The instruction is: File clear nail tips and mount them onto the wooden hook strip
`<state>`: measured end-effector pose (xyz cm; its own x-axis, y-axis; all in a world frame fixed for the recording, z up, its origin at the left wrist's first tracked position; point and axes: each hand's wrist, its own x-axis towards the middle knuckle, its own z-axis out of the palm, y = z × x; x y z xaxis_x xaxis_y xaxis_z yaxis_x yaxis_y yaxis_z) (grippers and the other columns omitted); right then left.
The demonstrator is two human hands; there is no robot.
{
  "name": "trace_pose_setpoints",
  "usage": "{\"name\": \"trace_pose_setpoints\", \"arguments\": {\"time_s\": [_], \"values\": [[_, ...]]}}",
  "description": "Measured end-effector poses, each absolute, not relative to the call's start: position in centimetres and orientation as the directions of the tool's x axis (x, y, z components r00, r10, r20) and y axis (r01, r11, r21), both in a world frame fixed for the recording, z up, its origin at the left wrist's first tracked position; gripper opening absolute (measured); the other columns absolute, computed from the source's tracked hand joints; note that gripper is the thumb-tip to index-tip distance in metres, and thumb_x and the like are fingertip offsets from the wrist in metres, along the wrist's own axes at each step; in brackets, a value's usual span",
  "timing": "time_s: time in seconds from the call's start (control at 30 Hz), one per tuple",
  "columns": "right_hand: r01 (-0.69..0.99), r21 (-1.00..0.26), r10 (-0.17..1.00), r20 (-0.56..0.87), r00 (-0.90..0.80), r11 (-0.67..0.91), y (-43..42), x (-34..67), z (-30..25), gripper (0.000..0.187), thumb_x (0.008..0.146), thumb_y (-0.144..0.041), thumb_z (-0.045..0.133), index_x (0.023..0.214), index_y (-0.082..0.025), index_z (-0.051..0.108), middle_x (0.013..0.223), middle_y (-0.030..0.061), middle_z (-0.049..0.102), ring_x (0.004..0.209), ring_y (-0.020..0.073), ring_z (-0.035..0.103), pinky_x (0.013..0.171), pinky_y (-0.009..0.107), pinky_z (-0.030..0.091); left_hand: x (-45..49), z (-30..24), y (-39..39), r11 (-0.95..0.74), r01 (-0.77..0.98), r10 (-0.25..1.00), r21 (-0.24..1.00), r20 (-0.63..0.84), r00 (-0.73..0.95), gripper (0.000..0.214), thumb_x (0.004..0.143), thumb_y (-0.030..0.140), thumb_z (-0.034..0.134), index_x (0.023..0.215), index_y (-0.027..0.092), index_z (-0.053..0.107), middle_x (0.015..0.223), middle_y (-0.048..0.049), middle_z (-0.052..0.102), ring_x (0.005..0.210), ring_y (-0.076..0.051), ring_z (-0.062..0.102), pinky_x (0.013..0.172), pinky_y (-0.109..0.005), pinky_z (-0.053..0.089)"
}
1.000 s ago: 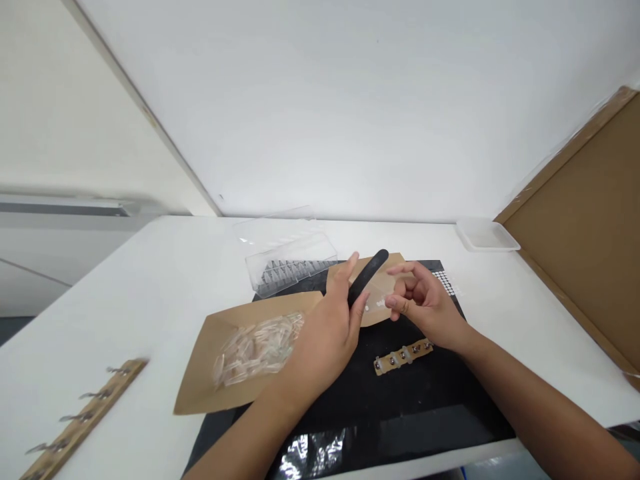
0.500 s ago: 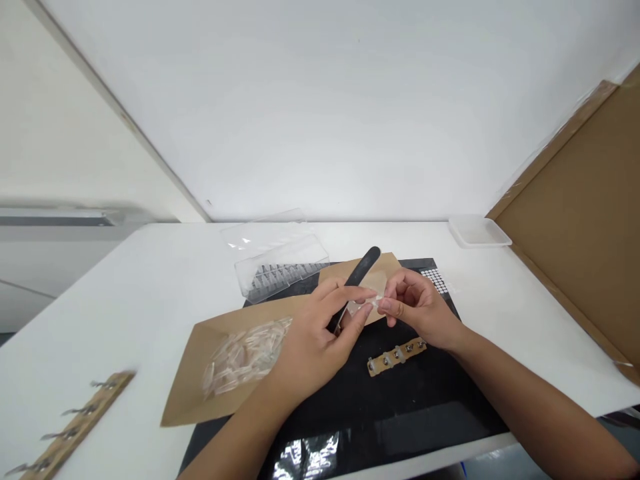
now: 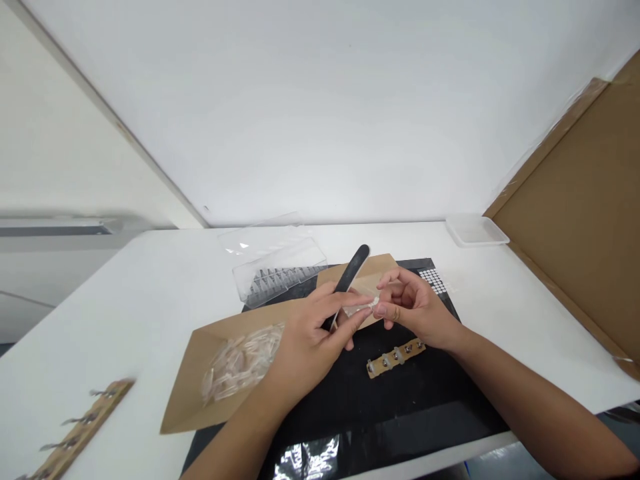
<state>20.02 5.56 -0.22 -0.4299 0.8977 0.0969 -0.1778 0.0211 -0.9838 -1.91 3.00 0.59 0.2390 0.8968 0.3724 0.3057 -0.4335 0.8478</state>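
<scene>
My left hand point(image 3: 313, 337) is closed round a black nail file point(image 3: 350, 272), whose tip sticks up and away past my fingers. Its thumb and forefinger also touch a small clear nail tip point(image 3: 364, 308). My right hand point(image 3: 413, 308) pinches the other end of that clear tip, fingers curled. Both hands meet above a black mat point(image 3: 400, 407). Just below them on the mat lies a short wooden strip with metal studs point(image 3: 395, 357), one clear tip on it.
A brown paper tray with several clear nail tips point(image 3: 235, 363) lies left of the hands. A clear plastic box point(image 3: 277, 263) stands behind. A wooden strip with clips point(image 3: 70, 430) lies at the near left, a white tray point(image 3: 475, 230) at the back right, a cardboard sheet point(image 3: 580, 220) right.
My hands have come together: the left fingers closed round the file and reached the clear tip that the right hand pinches. The view shifted slightly.
</scene>
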Motion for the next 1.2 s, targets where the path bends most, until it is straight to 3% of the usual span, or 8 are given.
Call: {"name": "trace_pose_setpoints", "arguments": {"time_s": [0.23,0.43,0.83,0.97,1.2], "values": [[-0.169,-0.986,0.889,0.07,-0.453,-0.008,5.6,20.1,-0.1,0.038,0.086,-0.038,0.09,0.105,-0.023,0.06,0.078,-0.0039,0.073,0.059,0.0093,0.066,0.061,0.024,0.055,-1.9,0.6,3.1,-0.482,0.258,0.869,0.837,0.418,0.265,0.012,0.1,0.027,0.072,0.107,0.024,0.082,0.099,-0.0019,0.072,0.048,-0.003,0.064,0.052,-0.017,0.056],[-0.186,-0.981,0.866,0.053,-0.497,-0.047,5.7,20.1,0.0,0.035,0.087,-0.039,0.088,0.102,-0.022,0.061,0.079,-0.0028,0.074,0.06,0.0085,0.064,0.061,0.023,0.055,-2.0,0.9,3.1,-0.576,0.257,0.811,0.776,0.502,0.301,0.012,0.1,0.018,0.071,0.104,0.022,0.081,0.106,-0.0028,0.069,0.053,-0.001,0.064,0.052,-0.015,0.057],[-0.26,-0.959,0.844,0.046,-0.534,-0.112,5.7,20.0,-0.5,0.029,0.089,-0.035,0.087,0.097,-0.021,0.063,0.077,-0.002,0.073,0.064,0.0085,0.064,0.056,0.019,0.053,-2.7,0.7,3.3,-0.82,0.428,0.546,0.381,0.744,0.384,0.024,0.098,0.009,0.072,0.115,0.024,0.078,0.107,-0.005,0.069,0.084,-0.012,0.07,0.068,-0.021,0.057],[-0.24,-0.962,0.843,0.024,-0.538,-0.127,5.7,20.0,-0.5,0.03,0.089,-0.036,0.087,0.1,-0.02,0.065,0.079,-0.0008,0.074,0.064,0.0087,0.064,0.057,0.019,0.052,-3.0,0.0,3.2,-0.831,0.51,0.455,0.222,0.797,0.396,0.033,0.097,0.009,0.073,0.126,0.025,0.076,0.104,-0.0049,0.071,0.078,-0.012,0.066,0.062,-0.022,0.05],[-0.238,-0.958,0.833,0.0,-0.554,-0.158,5.7,20.1,-0.4,0.036,0.086,-0.041,0.089,0.095,-0.021,0.061,0.079,-0.0023,0.074,0.059,0.0071,0.06,0.058,0.021,0.05,-3.3,-0.6,3.0,-0.828,0.555,0.383,0.084,0.807,0.45,0.034,0.097,0.007,0.072,0.129,0.019,0.073,0.113,-0.0092,0.073,0.083,-0.015,0.069,0.064,-0.025,0.051]]}}
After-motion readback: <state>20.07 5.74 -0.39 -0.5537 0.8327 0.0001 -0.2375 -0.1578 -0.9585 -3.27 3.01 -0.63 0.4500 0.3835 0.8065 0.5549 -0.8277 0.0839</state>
